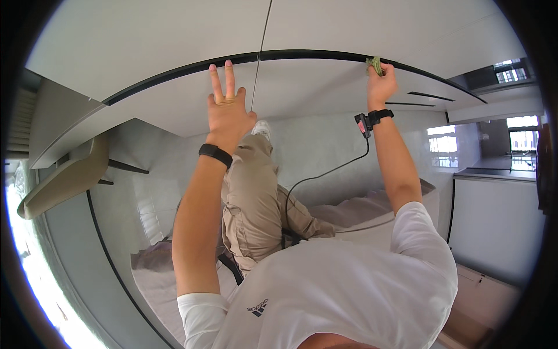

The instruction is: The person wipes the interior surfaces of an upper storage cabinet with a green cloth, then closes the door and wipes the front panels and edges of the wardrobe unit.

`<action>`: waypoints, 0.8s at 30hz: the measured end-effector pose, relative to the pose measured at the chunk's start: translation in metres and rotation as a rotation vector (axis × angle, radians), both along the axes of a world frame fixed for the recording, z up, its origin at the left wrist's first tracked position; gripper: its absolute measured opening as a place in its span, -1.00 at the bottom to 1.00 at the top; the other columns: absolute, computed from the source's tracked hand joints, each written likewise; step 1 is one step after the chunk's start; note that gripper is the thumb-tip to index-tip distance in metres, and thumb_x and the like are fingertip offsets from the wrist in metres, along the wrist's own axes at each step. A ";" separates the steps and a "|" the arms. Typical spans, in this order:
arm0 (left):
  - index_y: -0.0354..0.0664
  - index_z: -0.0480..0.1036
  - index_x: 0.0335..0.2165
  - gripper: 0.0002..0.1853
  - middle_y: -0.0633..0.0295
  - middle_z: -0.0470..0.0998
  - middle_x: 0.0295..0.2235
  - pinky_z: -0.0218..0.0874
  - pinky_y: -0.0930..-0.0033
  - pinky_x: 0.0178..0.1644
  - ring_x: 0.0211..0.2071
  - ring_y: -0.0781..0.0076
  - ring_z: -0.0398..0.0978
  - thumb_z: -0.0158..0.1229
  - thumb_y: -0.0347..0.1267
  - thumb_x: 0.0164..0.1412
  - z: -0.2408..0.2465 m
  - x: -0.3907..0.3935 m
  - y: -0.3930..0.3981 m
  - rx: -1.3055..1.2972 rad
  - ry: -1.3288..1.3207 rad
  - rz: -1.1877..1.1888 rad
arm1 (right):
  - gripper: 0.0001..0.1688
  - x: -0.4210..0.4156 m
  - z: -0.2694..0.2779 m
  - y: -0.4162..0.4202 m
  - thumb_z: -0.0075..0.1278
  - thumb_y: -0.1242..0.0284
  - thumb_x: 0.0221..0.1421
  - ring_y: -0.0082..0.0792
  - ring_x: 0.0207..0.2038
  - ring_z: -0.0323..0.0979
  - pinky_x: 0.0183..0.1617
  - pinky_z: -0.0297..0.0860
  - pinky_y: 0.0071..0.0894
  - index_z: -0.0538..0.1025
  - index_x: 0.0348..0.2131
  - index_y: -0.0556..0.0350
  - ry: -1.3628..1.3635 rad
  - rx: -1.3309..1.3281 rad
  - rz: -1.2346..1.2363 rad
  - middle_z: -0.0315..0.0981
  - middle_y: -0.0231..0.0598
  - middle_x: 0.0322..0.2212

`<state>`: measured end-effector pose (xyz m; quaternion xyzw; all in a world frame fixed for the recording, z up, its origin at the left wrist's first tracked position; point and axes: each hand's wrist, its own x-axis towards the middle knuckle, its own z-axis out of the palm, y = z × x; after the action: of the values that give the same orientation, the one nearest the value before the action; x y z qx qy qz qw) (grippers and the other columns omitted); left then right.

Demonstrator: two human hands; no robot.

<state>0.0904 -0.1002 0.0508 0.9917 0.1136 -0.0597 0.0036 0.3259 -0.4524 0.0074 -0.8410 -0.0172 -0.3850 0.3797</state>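
A light cabinet front (314, 26) is before me, crossed by a long black recessed strip (314, 55) that bows in the fisheye view. My left hand (229, 107) has its fingers spread, with two fingertips at the lower edge of the strip, left of the vertical seam between panels. My right hand (382, 87) pinches a crumpled green cloth (375, 65) against the strip, further right. A black band is on my left wrist. My right wrist bears a strap with a small device (362, 125), from which a black cable runs down to my waist.
A beige chair (69, 183) with dark legs stands at the left by a bright window. Behind and below me is a seat or bed with a light cover (370, 231). Grey glossy floor (322, 152) lies around my legs. A white cabinet (497, 218) stands at the right.
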 end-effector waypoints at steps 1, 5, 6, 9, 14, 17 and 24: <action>-0.03 0.49 0.09 -0.42 0.03 -0.53 0.50 0.21 0.10 0.18 0.49 -0.27 -0.58 0.22 -0.01 0.17 -0.003 0.001 -0.002 0.006 -0.022 -0.018 | -0.72 0.004 0.000 -0.016 0.40 0.47 -0.06 -0.33 -0.43 0.52 -0.27 0.45 -0.31 0.56 -0.38 0.12 -0.005 0.001 0.001 0.59 -0.26 -0.47; -0.02 0.50 0.08 -0.43 0.01 -0.52 0.50 0.21 0.10 0.17 0.49 -0.29 -0.59 0.23 -0.02 0.16 -0.004 -0.001 0.001 -0.010 -0.054 -0.046 | -0.72 0.047 0.010 -0.062 0.39 0.50 -0.06 -0.30 -0.41 0.55 -0.25 0.48 -0.28 0.56 -0.36 0.13 0.098 0.207 -0.207 0.61 -0.21 -0.42; -0.04 0.50 0.07 -0.41 -0.01 -0.50 0.50 0.23 0.08 0.18 0.49 -0.30 -0.58 0.25 -0.02 0.13 -0.004 0.000 0.002 -0.017 -0.047 -0.038 | -0.72 0.048 0.014 -0.057 0.40 0.52 -0.06 -0.37 -0.40 0.52 -0.26 0.48 -0.30 0.57 -0.35 0.15 0.145 0.348 -0.244 0.60 -0.24 -0.42; -0.08 0.52 0.06 -0.39 -0.04 -0.47 0.50 0.28 0.05 0.18 0.48 -0.32 -0.57 0.29 -0.03 0.09 -0.004 0.001 -0.003 -0.034 -0.038 -0.029 | -0.68 0.027 0.005 -0.013 0.42 0.55 -0.10 -0.43 -0.40 0.49 -0.25 0.47 -0.31 0.56 -0.34 0.16 0.053 0.387 -0.231 0.58 -0.29 -0.40; -0.08 0.53 0.03 -0.43 0.00 -0.44 0.51 0.29 0.05 0.17 0.49 -0.27 -0.55 0.28 -0.04 0.10 0.000 -0.001 -0.002 -0.004 -0.035 -0.024 | -0.63 0.001 -0.026 0.046 0.45 0.55 -0.15 -0.40 -0.40 0.49 -0.22 0.45 -0.34 0.53 -0.36 0.10 -0.090 0.303 -0.006 0.56 -0.32 -0.47; -0.07 0.54 0.00 -0.44 0.01 -0.44 0.51 0.29 0.04 0.19 0.50 -0.26 -0.54 0.29 -0.03 0.09 0.000 -0.007 0.005 0.006 -0.080 -0.053 | -0.74 0.009 -0.015 0.018 0.34 0.62 -0.03 -0.47 -0.34 0.51 -0.19 0.47 -0.40 0.53 -0.34 0.17 0.024 0.387 0.115 0.58 -0.30 -0.39; -0.08 0.57 -0.07 -0.49 0.00 -0.41 0.51 0.31 -0.02 0.20 0.49 -0.28 -0.50 0.32 -0.06 0.05 0.006 -0.001 0.000 -0.090 -0.065 -0.069 | -0.70 0.037 -0.011 -0.016 0.36 0.64 -0.06 -0.38 -0.41 0.49 -0.26 0.47 -0.35 0.49 -0.38 0.13 0.010 0.502 -0.078 0.58 -0.24 -0.43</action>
<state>0.0895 -0.1005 0.0568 0.9953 0.0764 -0.0327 0.0497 0.3630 -0.4682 -0.0033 -0.7222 0.1135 -0.3875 0.5616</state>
